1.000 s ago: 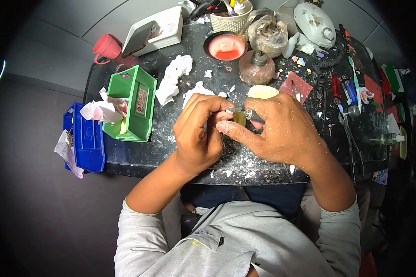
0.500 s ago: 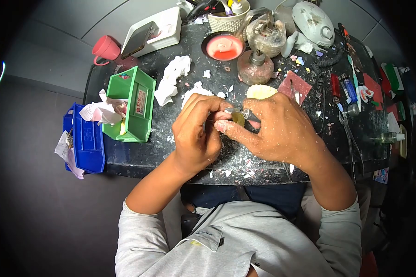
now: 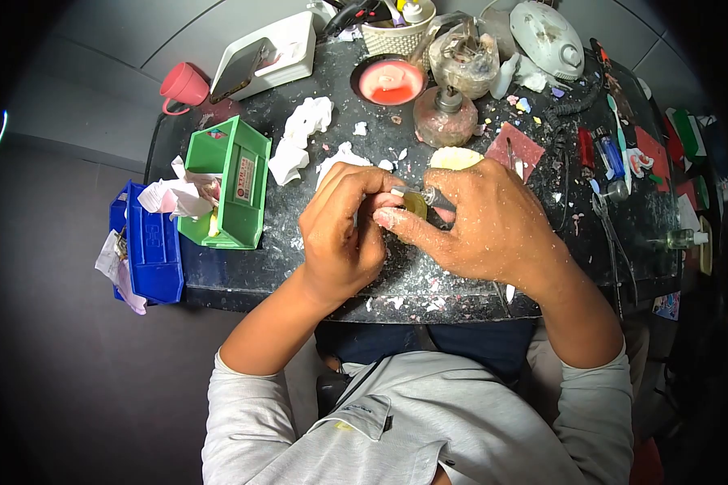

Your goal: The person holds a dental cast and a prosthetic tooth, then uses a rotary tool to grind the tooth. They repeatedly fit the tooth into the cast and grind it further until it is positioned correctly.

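My left hand (image 3: 342, 230) is closed, its fingertips pinching a small whitish piece (image 3: 398, 191) above the dark table. Close on its right, my right hand (image 3: 493, 226) has its fingers curled round a metallic tool (image 3: 429, 196), whose tip reaches the small piece. A yellowish item (image 3: 415, 205) shows between the two hands; what it is cannot be made out. White dust covers my right hand. Just beyond its knuckles lies a pale yellow cast (image 3: 458, 158).
Debris covers the black table (image 3: 243, 271). A green bin (image 3: 247, 182) and blue bin (image 3: 158, 250) stand left. Behind are a pink-filled bowl (image 3: 391, 83), a glass burner (image 3: 445, 121) and a basket (image 3: 396, 39). Metal tools (image 3: 612, 234), lighters (image 3: 611, 156) and red sheets (image 3: 526, 149) lie right.
The metallic tool between my hands has turned slightly, and more of the yellowish item shows. Both hands stay almost in place.
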`<state>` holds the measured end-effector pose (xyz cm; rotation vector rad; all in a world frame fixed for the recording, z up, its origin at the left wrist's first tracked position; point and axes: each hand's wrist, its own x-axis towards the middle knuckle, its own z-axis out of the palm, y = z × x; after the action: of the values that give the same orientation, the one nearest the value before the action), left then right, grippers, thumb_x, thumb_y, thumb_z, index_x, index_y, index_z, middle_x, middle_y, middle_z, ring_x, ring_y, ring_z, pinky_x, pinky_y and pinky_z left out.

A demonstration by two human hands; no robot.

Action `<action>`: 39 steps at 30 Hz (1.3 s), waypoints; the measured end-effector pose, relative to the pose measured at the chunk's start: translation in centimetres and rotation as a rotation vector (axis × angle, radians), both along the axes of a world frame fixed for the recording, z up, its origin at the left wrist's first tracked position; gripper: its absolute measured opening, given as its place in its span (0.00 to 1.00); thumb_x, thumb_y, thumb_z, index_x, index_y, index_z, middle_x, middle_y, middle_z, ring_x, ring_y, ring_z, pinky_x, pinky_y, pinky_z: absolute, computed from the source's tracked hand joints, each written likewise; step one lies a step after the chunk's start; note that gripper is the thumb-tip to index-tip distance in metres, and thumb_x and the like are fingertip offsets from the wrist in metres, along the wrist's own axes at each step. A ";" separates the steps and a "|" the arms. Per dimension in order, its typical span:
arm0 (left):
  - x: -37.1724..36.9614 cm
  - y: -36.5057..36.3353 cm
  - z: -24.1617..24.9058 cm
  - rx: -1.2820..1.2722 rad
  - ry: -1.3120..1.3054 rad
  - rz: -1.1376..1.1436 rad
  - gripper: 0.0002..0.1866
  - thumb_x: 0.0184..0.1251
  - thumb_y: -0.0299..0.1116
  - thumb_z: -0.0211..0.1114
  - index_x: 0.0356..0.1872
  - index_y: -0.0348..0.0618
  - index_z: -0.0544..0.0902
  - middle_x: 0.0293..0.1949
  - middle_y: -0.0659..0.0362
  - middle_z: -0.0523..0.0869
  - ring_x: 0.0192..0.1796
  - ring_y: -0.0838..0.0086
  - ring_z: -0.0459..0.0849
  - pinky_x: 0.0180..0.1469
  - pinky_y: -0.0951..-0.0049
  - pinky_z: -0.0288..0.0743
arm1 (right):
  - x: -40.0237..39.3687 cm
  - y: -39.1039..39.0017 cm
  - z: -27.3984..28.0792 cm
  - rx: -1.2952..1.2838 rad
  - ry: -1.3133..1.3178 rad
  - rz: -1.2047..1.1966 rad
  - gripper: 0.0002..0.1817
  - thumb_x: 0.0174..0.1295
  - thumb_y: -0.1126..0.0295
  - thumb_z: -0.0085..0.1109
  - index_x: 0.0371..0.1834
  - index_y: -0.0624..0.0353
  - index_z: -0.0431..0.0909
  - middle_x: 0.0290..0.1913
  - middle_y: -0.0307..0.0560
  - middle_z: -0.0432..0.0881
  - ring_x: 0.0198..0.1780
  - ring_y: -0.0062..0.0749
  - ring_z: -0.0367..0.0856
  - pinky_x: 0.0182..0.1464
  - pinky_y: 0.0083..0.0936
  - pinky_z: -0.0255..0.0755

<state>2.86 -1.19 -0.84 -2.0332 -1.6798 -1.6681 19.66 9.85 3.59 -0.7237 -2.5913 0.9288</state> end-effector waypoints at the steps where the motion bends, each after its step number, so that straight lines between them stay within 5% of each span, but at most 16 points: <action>1: 0.0 0.0 0.0 -0.005 -0.001 0.002 0.12 0.55 0.08 0.67 0.40 0.30 0.84 0.35 0.49 0.87 0.36 0.60 0.85 0.40 0.67 0.79 | 0.0 0.0 -0.1 0.000 -0.001 0.001 0.36 0.66 0.38 0.70 0.21 0.67 0.83 0.17 0.65 0.79 0.24 0.60 0.86 0.32 0.50 0.81; 21: -0.1 0.0 0.1 -0.028 0.006 -0.010 0.12 0.55 0.09 0.68 0.40 0.30 0.84 0.35 0.49 0.87 0.37 0.59 0.86 0.41 0.66 0.80 | 0.0 0.1 -0.5 0.038 0.018 0.009 0.36 0.67 0.38 0.69 0.23 0.67 0.84 0.19 0.68 0.81 0.26 0.62 0.88 0.33 0.50 0.82; 23: -0.1 -0.3 0.1 -0.054 0.019 -0.017 0.05 0.68 0.12 0.65 0.42 0.27 0.83 0.38 0.50 0.89 0.39 0.69 0.85 0.46 0.72 0.79 | 0.0 0.0 0.2 -0.024 0.000 0.009 0.36 0.66 0.38 0.69 0.22 0.67 0.84 0.19 0.68 0.81 0.26 0.62 0.87 0.33 0.50 0.81; 30: -0.1 -0.3 -0.2 0.003 -0.031 0.005 0.04 0.70 0.14 0.63 0.43 0.26 0.83 0.38 0.51 0.89 0.40 0.71 0.84 0.47 0.73 0.77 | -0.3 -0.1 -0.2 -0.040 0.054 -0.011 0.37 0.64 0.38 0.71 0.20 0.68 0.83 0.16 0.65 0.79 0.23 0.62 0.86 0.31 0.50 0.81; 33: 0.0 -0.2 -0.2 0.045 -0.066 0.013 0.09 0.62 0.09 0.66 0.41 0.29 0.84 0.36 0.49 0.88 0.36 0.64 0.85 0.40 0.70 0.79 | -0.4 -0.3 -0.5 -0.038 0.076 -0.015 0.37 0.64 0.38 0.71 0.21 0.68 0.83 0.18 0.66 0.80 0.24 0.61 0.86 0.31 0.49 0.80; 35: 0.1 -0.4 -0.3 0.009 -0.092 0.004 0.04 0.71 0.14 0.63 0.42 0.27 0.83 0.39 0.51 0.89 0.40 0.71 0.83 0.47 0.73 0.77 | -0.4 -0.3 -0.3 -0.038 0.077 -0.010 0.36 0.64 0.39 0.71 0.21 0.69 0.84 0.18 0.66 0.80 0.24 0.61 0.86 0.31 0.49 0.80; 39: 0.3 -0.4 -0.6 0.007 -0.135 0.008 0.03 0.73 0.16 0.63 0.44 0.27 0.83 0.39 0.51 0.89 0.41 0.72 0.83 0.48 0.73 0.77 | -0.5 -0.4 -0.9 0.008 0.121 0.008 0.36 0.65 0.40 0.70 0.23 0.69 0.84 0.19 0.65 0.81 0.24 0.61 0.87 0.30 0.48 0.81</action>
<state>3.19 -1.58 -1.42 -1.9490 -1.7151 -1.8441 19.20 9.50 2.73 -0.6344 -2.4927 0.9347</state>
